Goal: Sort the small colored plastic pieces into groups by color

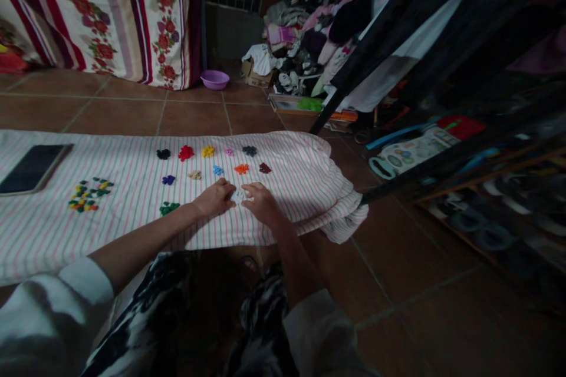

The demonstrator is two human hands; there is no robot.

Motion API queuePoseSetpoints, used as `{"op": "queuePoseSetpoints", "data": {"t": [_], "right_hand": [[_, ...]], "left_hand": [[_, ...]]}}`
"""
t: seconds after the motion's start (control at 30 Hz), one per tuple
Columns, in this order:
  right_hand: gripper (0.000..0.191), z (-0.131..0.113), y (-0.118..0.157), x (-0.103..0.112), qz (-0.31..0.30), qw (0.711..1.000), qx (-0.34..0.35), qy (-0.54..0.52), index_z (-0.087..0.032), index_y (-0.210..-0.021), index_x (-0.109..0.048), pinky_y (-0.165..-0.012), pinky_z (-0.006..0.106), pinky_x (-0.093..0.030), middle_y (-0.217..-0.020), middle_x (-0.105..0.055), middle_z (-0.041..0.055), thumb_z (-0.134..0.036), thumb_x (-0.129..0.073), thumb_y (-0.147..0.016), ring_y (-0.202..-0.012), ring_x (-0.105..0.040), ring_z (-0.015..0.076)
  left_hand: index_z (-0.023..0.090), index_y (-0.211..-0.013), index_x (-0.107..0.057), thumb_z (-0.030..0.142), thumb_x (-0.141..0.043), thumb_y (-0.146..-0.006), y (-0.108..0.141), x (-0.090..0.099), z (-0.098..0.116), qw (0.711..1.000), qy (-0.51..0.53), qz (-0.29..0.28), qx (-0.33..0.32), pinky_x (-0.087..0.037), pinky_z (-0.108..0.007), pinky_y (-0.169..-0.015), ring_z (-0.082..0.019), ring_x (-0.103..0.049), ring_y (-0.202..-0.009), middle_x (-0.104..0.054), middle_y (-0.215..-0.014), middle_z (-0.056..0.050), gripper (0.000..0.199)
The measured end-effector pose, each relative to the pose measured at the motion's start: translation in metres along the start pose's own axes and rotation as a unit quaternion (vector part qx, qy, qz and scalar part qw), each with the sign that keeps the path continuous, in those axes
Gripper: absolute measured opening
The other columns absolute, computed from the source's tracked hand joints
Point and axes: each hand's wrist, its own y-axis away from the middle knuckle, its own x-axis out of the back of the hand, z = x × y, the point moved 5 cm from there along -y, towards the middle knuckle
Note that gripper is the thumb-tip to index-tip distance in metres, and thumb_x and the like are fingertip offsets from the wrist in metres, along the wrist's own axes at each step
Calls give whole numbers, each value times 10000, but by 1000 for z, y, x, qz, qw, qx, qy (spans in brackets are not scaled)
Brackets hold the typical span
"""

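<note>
A small pile of white pieces [239, 196] lies on the striped cloth, between my two hands. My left hand [215, 197] rests at the pile's left side, fingers bent and apart, the tips at its edge. From the right, my right hand [260, 201] curves its parted fingers against the same pile. Just beyond are little heaps of light blue pieces [218, 170], orange pieces [241, 169] and brown pieces [264, 168]. Green pieces [168, 208] sit left of my left wrist. Something yellowish behind my right hand is mostly hidden.
More colour heaps, such as red pieces [186, 153] and yellow pieces [207, 151], form a back row. Mixed pieces [91, 194] and a tablet [33, 168] lie left on the striped cloth [132, 156]. A dark slanted post [342, 91] stands right; a purple basin [214, 79] sits on the floor.
</note>
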Motion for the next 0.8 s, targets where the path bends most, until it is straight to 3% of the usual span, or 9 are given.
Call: {"op": "queuePoseSetpoints", "data": {"t": [0.17, 0.3, 0.43, 0.57, 0.8], "right_hand": [[318, 17, 1, 35, 52, 998, -15, 39, -178, -1098, -708, -876, 341, -536, -1016, -678, 87, -122, -637, -793, -848, -634, 184], [344, 34, 13, 52, 65, 993, -48, 80, -179, -1125, -685, -858, 331, -529, -993, -678, 82, -141, -661, -784, -863, -623, 194], [440, 48, 21, 49, 33, 990, -90, 103, -173, -1175, -651, -847, 330, -518, -990, -665, 80, -140, -709, -741, -897, -623, 206], [426, 55, 19, 42, 19, 992, -87, 93, -174, -1136, -657, -831, 344, -519, -973, -657, 87, -93, -704, -720, -905, -621, 221], [315, 61, 12, 37, 12, 995, -57, 80, -143, -1075, -671, -840, 340, -499, -982, -670, 106, -86, -624, -769, -915, -611, 228]], "left_hand": [[192, -877, -622, 269, -689, -806, -1, 11, 2, 999, -1, -33, 13, -495, -322, -876, -199, -550, -907, -580, -868, -38, 124], [177, -942, -628, 304, -698, -824, -6, 19, 13, 1000, 7, -2, 19, -501, -306, -878, -187, -564, -901, -593, -1007, -67, 187], [150, -1031, -622, 303, -698, -827, -18, 8, 37, 999, 34, 4, 20, -516, -301, -871, -173, -585, -878, -575, -1095, -92, 266], [138, -1074, -608, 226, -671, -813, -37, -11, 57, 999, 19, -1, 39, -514, -326, -923, -208, -595, -972, -584, -1087, -109, 282], [89, -993, -659, 143, -594, -810, -67, -31, 67, 998, -32, -40, 28, -506, -359, -925, -288, -574, -1085, -636, -935, -153, 201]]}}
